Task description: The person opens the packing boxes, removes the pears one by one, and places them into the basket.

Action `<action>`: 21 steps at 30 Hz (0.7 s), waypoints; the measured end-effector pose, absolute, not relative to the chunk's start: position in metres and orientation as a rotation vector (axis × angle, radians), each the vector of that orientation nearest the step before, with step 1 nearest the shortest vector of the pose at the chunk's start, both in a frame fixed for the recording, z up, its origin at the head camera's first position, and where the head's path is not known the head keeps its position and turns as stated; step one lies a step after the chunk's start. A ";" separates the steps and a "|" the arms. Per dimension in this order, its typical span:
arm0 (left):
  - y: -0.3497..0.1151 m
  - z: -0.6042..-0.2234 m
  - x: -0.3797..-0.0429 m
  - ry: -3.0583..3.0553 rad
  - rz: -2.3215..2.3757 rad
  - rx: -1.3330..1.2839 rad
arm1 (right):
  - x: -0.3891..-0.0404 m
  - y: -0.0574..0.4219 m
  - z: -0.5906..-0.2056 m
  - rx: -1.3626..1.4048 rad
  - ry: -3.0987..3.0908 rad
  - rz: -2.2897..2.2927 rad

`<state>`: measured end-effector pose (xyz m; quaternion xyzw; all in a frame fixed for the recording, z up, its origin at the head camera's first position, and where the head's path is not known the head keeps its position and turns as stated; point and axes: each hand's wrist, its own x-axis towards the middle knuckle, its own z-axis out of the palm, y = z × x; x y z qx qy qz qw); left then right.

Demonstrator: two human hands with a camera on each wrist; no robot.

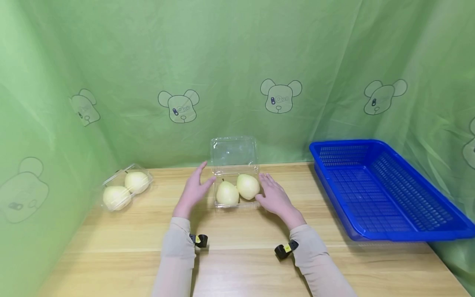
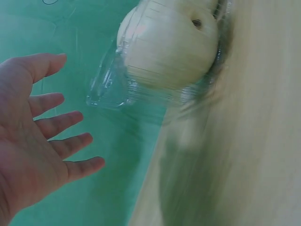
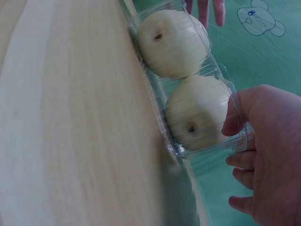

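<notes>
In the head view, a clear plastic clamshell box (image 1: 237,204) stands mid-table with its lid (image 1: 234,154) raised at the back. Two pale yellow pears (image 1: 227,193) lie inside, side by side. Left of the box is my left hand (image 1: 193,187), apart from it, with thumb and fingers spread. On the other side, my right hand (image 1: 276,198) is at the box's right end, fingers fairly straight. The right wrist view shows the right thumb (image 3: 233,115) overlapping the box's near corner, beside one pear (image 3: 200,113); how firmly it touches cannot be told.
Another clear box (image 1: 128,168) holding two pears (image 1: 117,198) sits at the left of the wooden table (image 1: 230,264). A blue plastic basket (image 1: 349,222) stands at the right. Green curtain (image 1: 230,53) hangs behind and along both sides.
</notes>
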<state>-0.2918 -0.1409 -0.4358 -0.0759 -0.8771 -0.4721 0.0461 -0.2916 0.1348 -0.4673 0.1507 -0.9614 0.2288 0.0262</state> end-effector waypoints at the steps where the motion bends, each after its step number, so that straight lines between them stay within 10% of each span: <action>1: -0.141 -0.435 -0.292 -2.671 -1.425 -0.237 | -0.292 0.135 -0.467 0.465 -2.972 0.706; 21: -0.134 -0.458 -0.296 -2.878 -0.943 -0.292 | -0.291 0.135 -0.468 0.469 -2.966 0.720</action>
